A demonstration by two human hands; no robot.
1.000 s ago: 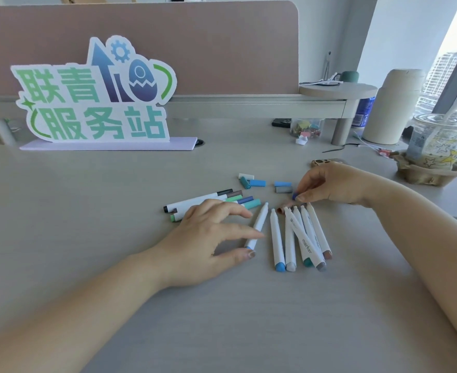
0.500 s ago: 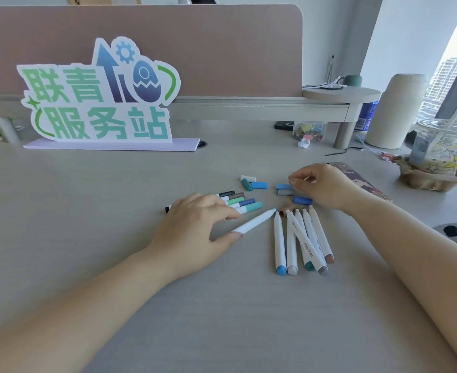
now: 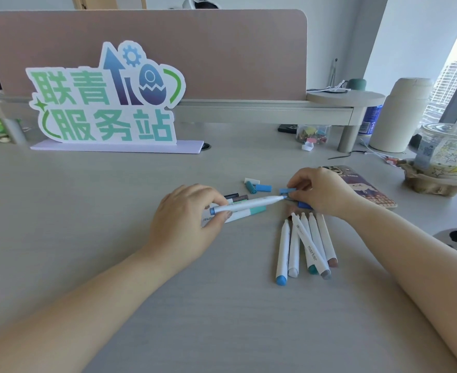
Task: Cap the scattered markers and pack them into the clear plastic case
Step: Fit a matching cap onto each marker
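My left hand (image 3: 187,224) pinches a white marker with a blue end (image 3: 249,204), lifted nearly level, its uncapped tip pointing right. My right hand (image 3: 321,193) pinches a blue cap (image 3: 287,190) right at that tip. Several uncapped white markers (image 3: 304,246) lie side by side on the desk below my right hand. Capped markers (image 3: 245,210) lie partly hidden behind my left hand. Loose caps, white (image 3: 251,181), teal (image 3: 250,187) and blue (image 3: 263,188), sit on the desk beyond. A darker blue cap (image 3: 304,205) lies under my right hand. No clear case is visible.
A phone (image 3: 367,192) lies under my right wrist. A standing sign (image 3: 106,100) is at the back left. A drink cup in a paper holder (image 3: 442,162), a tall beige bottle (image 3: 399,114) and a jar of clips (image 3: 313,134) stand at the back right, under a shelf riser.
My left hand picked the blue-ended marker off the desk and turned its tip to the right. My right hand took up a blue cap and brought it to the tip.
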